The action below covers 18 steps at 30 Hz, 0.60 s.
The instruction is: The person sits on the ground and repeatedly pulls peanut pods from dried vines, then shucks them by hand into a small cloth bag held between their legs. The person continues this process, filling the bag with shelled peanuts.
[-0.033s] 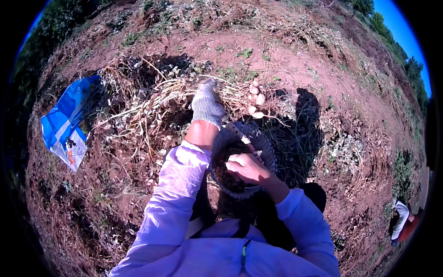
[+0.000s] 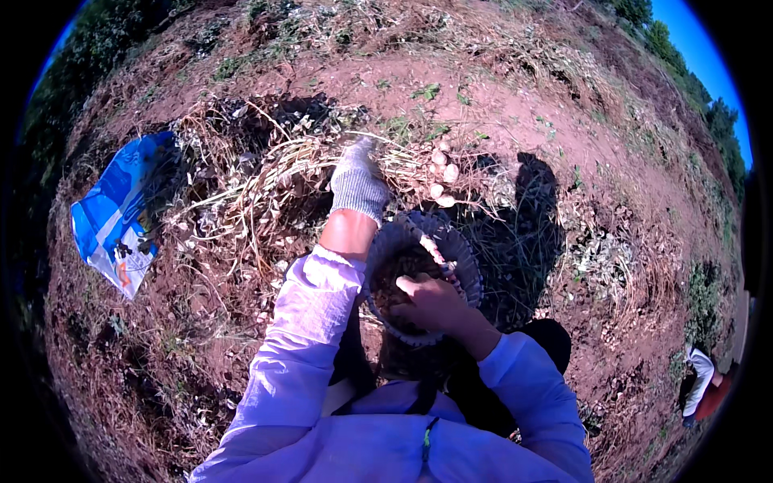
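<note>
The left hand, gloved, grips dry stems beyond the basket's rim. Inside, the right hand's grip I can't make out. A printed blue-and-white bag lies leftward.

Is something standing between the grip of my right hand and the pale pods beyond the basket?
Yes: the basket's far rim and its pale handle lie between the right hand's grip and the pale pods. The gloved left hand is left of that path.

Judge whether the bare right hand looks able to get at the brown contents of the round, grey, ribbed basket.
Probably yes: the right hand is inside the basket, close to the brown contents; the slim pink and white strip passes beside it, seemingly leaving the way free.
</note>
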### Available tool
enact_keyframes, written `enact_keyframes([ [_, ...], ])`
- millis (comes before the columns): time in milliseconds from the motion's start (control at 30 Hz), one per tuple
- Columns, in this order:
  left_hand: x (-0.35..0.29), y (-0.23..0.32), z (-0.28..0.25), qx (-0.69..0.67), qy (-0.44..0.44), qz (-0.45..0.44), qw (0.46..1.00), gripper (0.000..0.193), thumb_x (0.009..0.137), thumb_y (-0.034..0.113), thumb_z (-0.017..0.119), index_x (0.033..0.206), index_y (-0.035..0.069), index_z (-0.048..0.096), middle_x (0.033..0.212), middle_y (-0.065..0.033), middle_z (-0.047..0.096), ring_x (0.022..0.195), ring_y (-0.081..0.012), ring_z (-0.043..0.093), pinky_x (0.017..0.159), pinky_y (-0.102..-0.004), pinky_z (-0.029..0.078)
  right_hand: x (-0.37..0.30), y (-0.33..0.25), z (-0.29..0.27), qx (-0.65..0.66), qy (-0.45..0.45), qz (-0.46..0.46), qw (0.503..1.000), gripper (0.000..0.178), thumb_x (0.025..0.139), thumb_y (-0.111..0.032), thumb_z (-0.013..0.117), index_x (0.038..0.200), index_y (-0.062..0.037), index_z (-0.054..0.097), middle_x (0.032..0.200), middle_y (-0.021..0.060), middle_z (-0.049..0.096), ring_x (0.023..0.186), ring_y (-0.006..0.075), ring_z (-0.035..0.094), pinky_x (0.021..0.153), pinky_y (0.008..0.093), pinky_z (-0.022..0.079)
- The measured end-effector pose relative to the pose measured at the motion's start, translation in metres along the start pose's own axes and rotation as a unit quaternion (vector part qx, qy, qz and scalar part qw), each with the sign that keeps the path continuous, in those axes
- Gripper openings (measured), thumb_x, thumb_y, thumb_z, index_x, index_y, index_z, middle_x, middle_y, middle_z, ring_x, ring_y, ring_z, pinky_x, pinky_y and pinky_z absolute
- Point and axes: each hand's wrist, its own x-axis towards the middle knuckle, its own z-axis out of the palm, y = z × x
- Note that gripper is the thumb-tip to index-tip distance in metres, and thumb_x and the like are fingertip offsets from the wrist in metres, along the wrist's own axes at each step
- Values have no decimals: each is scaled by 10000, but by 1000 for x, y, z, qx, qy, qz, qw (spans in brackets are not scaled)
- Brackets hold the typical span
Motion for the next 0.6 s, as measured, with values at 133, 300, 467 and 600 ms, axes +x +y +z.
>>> enact_keyframes([
  [133, -10, 1, 0, -99, 31, -15, 995, 46, 823, 84, 590, 864, 71, 606, 820, -56, 638, 753, -224, 620, 741, -390, 533, 1, 14, -23, 196, 138, -4, 971, 381, 861, -264, 587, 1142, -18, 509, 948, 169, 615, 881, 299, 639, 675, 374, 523],
  [300, -22, -5, 1, -62, 17, 12, 998, 52, 824, 69, 587, 871, 76, 607, 815, -40, 629, 754, -196, 607, 741, -335, 519, 1, 6, -65, 625, 189, 47, 756, 458, 907, -430, 506, 1028, 11, 532, 891, 124, 610, 765, 235, 643, 582, 301, 512],
  [467, -35, -29, 5, 21, -110, 36, 993, 201, 835, 187, 612, 993, 64, 623, 919, -69, 623, 793, -174, 572, 657, -297, 463, 21, 22, -48, 720, 208, 49, 660, 306, 903, -355, 536, 967, -55, 521, 904, 90, 578, 734, 196, 579, 621, 317, 471],
  [600, -30, -30, 5, 23, -101, 39, 994, 169, 852, 134, 577, 988, 45, 624, 891, -66, 642, 773, -182, 597, 691, -303, 491, 19, 14, -45, 736, 188, 55, 648, 158, 892, -173, 534, 985, -46, 526, 795, 65, 550, 569, 95, 475, 475, 231, 389],
])
